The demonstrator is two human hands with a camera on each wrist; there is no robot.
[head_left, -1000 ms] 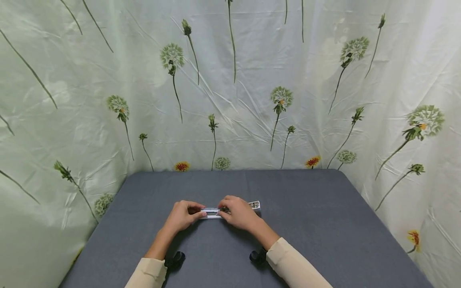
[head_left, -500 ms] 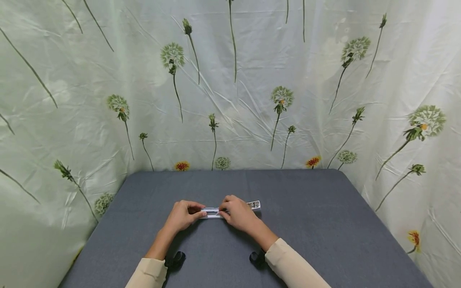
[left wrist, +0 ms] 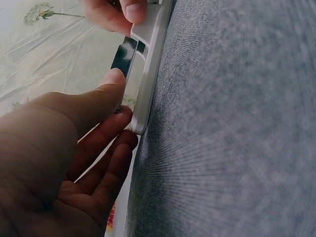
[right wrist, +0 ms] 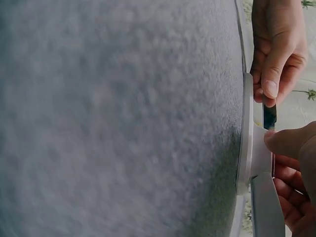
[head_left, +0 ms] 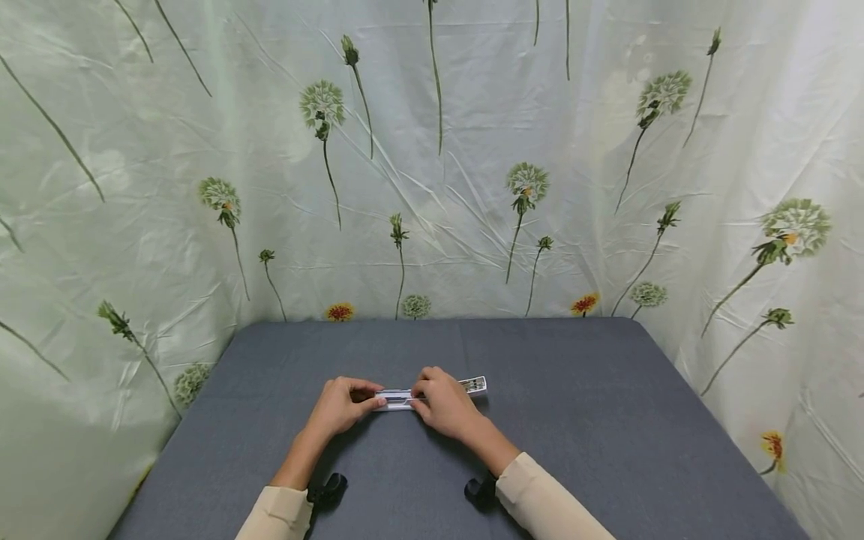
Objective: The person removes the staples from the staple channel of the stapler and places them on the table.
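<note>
A white and grey stapler (head_left: pixel 398 400) lies opened out on the table, its top cover (head_left: pixel 475 385) swung back to the right. My left hand (head_left: pixel 343 406) is at the left end of it. In the left wrist view, the left thumb and fingers pinch the end of a dark, shiny metal rail (left wrist: pixel 123 58) that sits above the pale base (left wrist: pixel 152 81). My right hand (head_left: pixel 447 402) grips the stapler's middle near the hinge, thumb on the near side. In the right wrist view its thumb touches the rail beside the pale body (right wrist: pixel 260 148). The right fingers partly hide the middle.
Dark grey cloth covers the table (head_left: pixel 574 420). Behind it and along the sides hangs a pale curtain (head_left: pixel 459 247) with printed dandelions. A black wrist mount (head_left: pixel 328 491) juts inward from the left wrist, and another black mount (head_left: pixel 481 491) from the right.
The right fingers have shifted very slightly and curled in a little at the stapler's middle. My left hand and the stapler look nearly still.
</note>
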